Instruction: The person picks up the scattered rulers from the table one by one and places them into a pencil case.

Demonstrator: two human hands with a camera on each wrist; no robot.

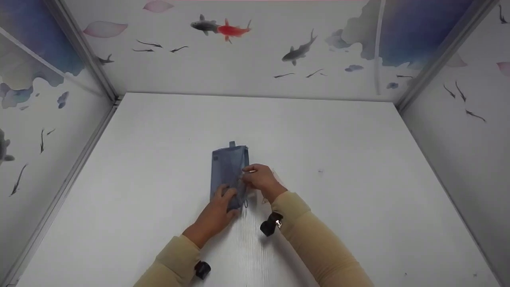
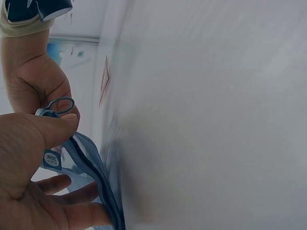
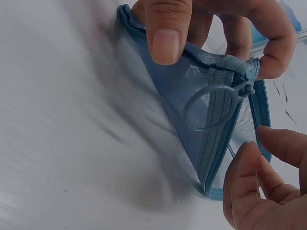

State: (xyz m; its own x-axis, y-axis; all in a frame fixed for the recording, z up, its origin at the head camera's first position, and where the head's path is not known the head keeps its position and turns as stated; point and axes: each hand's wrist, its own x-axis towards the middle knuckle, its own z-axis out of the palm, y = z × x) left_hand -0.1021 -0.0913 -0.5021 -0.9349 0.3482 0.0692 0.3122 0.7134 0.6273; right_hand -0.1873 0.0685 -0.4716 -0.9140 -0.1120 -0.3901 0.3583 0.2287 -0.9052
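A blue mesh zip pouch (image 1: 225,167) lies lengthwise on the white table, with a loop tab at its far end. My left hand (image 1: 215,213) grips the near end, thumb on one side and fingers on the other. A ring-shaped zipper pull (image 3: 211,108) hangs by that grip, and the zip side gapes open in the right wrist view. At the pouch's right edge, my right hand (image 1: 261,179) has thumb and fingers curled together, pinching the edge by the opening. A small label (image 2: 52,159) shows on the pouch. The pouch's inside is mostly hidden.
A thin, pink-edged flat piece (image 2: 104,81) lies on the table (image 1: 338,223), partly behind the right wrist in the head view. A tiny pale scrap (image 1: 320,171) lies further right. Fish-patterned panels (image 1: 255,59) enclose the table's back and sides.
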